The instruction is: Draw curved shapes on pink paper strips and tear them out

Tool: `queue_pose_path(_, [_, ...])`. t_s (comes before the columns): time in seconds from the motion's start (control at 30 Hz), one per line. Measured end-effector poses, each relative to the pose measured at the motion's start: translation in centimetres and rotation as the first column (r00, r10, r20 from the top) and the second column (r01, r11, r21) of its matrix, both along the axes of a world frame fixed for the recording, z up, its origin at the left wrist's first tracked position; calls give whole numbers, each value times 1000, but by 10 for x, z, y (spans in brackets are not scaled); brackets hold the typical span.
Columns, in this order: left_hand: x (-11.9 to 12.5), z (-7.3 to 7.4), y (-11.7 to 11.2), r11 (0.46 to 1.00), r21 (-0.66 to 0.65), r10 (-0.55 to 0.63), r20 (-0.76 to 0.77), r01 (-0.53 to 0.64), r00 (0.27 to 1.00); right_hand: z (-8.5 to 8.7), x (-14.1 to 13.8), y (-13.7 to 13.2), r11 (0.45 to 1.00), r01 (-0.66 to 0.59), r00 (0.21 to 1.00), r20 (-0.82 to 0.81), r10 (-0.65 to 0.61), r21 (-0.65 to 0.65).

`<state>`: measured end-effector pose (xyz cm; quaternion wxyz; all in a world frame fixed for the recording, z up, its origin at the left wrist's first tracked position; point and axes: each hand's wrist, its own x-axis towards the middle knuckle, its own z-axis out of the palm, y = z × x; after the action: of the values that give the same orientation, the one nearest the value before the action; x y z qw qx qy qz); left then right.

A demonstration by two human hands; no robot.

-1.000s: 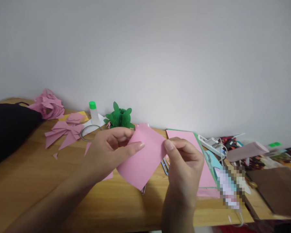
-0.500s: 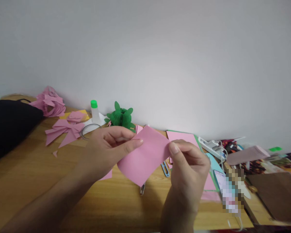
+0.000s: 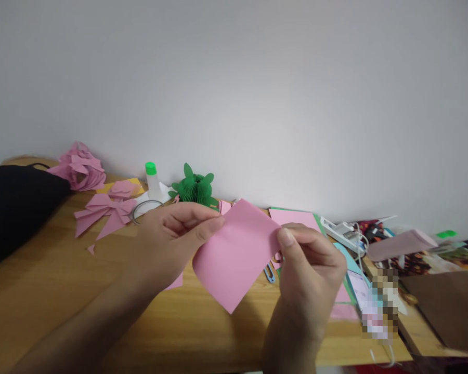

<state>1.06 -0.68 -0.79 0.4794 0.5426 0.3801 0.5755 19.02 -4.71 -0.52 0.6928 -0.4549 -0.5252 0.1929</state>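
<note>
A square of pink paper (image 3: pixel 237 254) is held up above the wooden table, turned so that one corner points down. My left hand (image 3: pixel 175 239) pinches its upper left edge between thumb and fingers. At the right corner, my right hand (image 3: pixel 308 259) grips the paper the same way. Behind the hands stands a green honeycomb paper piece with leaf shapes (image 3: pixel 197 188). Partly covered by my left hand, another bit of pink paper (image 3: pixel 176 282) lies on the table.
A pink paper bow (image 3: pixel 106 210), a glue stick (image 3: pixel 152 179) and a crumpled pink paper bundle (image 3: pixel 79 166) lie at left, near a black cloth item (image 3: pixel 21 208). Pink sheets (image 3: pixel 296 217), a power strip (image 3: pixel 341 234) and a phone (image 3: pixel 358 291) are at right. A wall rises behind.
Both hands and the pink paper have shifted slightly to the right in view, and the paper's lower corner hangs a little lower. Both grips stay in place.
</note>
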Motion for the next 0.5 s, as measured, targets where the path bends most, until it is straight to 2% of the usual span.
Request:
queue_pose_path(0.1, [-1,0,-2,1000,10,29,-34,-29,999,-1,0,0,1000,-7,1000,-2,7,16])
queue_pose_path(0.2, [0,2,0,999,40,7,-39,-6,999,-1,1,1,1000,-18,1000,0,18,12])
queue_pose_path(0.4, [4,6,5,1000,-4,-15,76,16,997,1,3,3,995,-99,992,74,97,15])
queue_pose_path(0.5, [4,3,5,1000,6,-10,27,10,1000,1,3,3,992,-123,988,91,122,-1])
